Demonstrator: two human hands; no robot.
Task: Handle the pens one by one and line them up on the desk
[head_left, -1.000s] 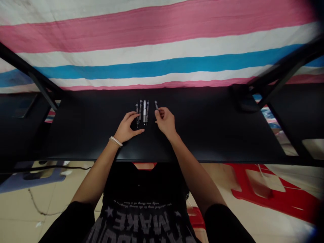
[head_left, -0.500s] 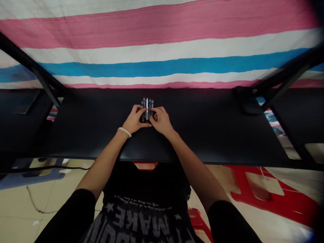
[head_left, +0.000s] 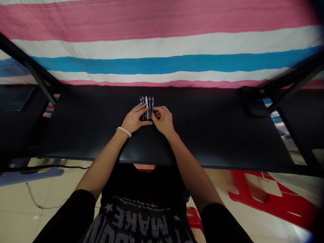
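Observation:
Several pens [head_left: 147, 100] lie side by side on the black table, tips pointing away from me. One pen near the middle is white; the others look dark or clear grey. From the left, my left hand [head_left: 135, 118] lays its fingers across the pens, and its thumb runs along their near ends, so the row sits within its grip. My right hand [head_left: 163, 119] has its thumb and index finger closed at the rightmost pen, its other fingers curled. Both hands partly cover the lower halves of the pens.
The black table [head_left: 215, 135] stretches to both sides. A striped cloth [head_left: 162, 64] hangs behind its far edge. Black slanted supports [head_left: 40, 81] stand at either end, with a dark object [head_left: 253, 101] by the right one. Below are red stools [head_left: 268, 202] and a cable [head_left: 63, 166].
The fingers of my left hand have stretched further over the pens. My right hand has shifted slightly to the right, and the pens look more evenly lined up. The camera view has tilted a little.

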